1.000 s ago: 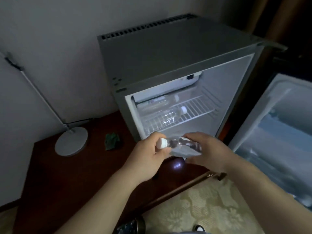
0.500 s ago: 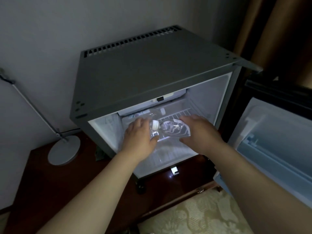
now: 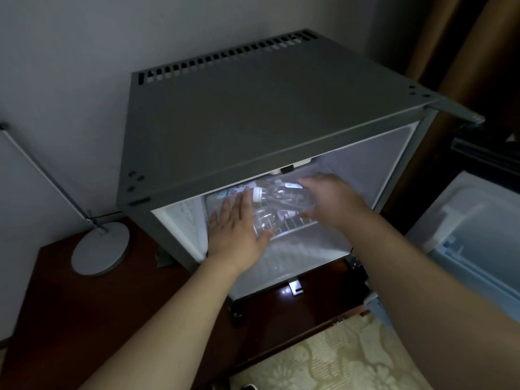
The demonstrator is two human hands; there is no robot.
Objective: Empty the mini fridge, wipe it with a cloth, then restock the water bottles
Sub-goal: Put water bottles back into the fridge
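Note:
The grey mini fridge [image 3: 253,114] stands open and lit inside. Both my hands reach into it at the wire shelf [image 3: 298,225]. A clear water bottle [image 3: 284,197] with a white cap lies sideways above the shelf; my right hand [image 3: 329,201] grips its body from the right. My left hand [image 3: 239,229] has straight fingers, its fingertips touching the bottle's cap end. Under the held bottle, another clear bottle [image 3: 264,222] lies on the shelf, and a third bottle [image 3: 233,191] shows behind, mostly hidden by the fridge's top edge.
The fridge door [image 3: 475,243] hangs open at the right, with its pale blue shelf. A lamp with a round grey base [image 3: 100,249] stands on the dark wooden cabinet top [image 3: 84,319] left of the fridge. A patterned rug [image 3: 332,361] lies below.
Both hands carried the bottle from in front of the fridge into it, up to the wire shelf. My left hand let go of the cap end and its fingers straightened.

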